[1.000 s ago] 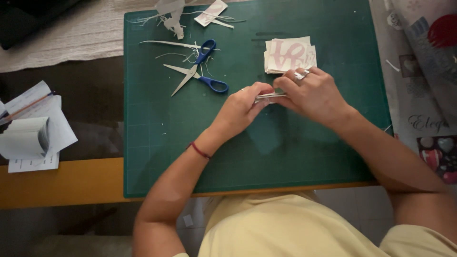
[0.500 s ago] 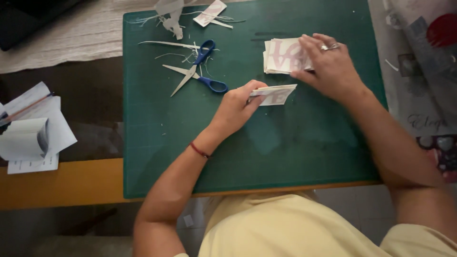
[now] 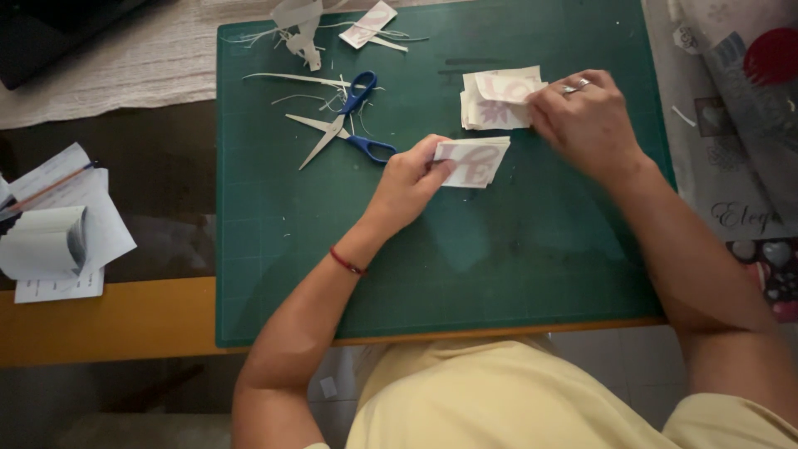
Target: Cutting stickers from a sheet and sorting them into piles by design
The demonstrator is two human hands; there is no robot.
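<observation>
My left hand (image 3: 409, 181) grips a small stack of white paper cards with pink marks (image 3: 475, 160), held just above the green cutting mat (image 3: 274, 241). My right hand (image 3: 586, 120), with rings on two fingers, pinches the top card of a second pile of similar cards (image 3: 492, 101) lying on the mat further back. A red cord sits on my left wrist. Blue-handled scissors (image 3: 349, 126) lie open on the mat to the left of my left hand.
Thin paper offcuts (image 3: 309, 27) litter the mat's far edge. A roll of white paper on loose sheets (image 3: 50, 241) and a pencil lie on the table at left. Printed wrapping paper (image 3: 748, 100) covers the right side. A woven cloth lies at the back left.
My hands were together at the mat's centre on one stack. My right hand then reached back to the far pile and has lifted its top card, while the left keeps the stack.
</observation>
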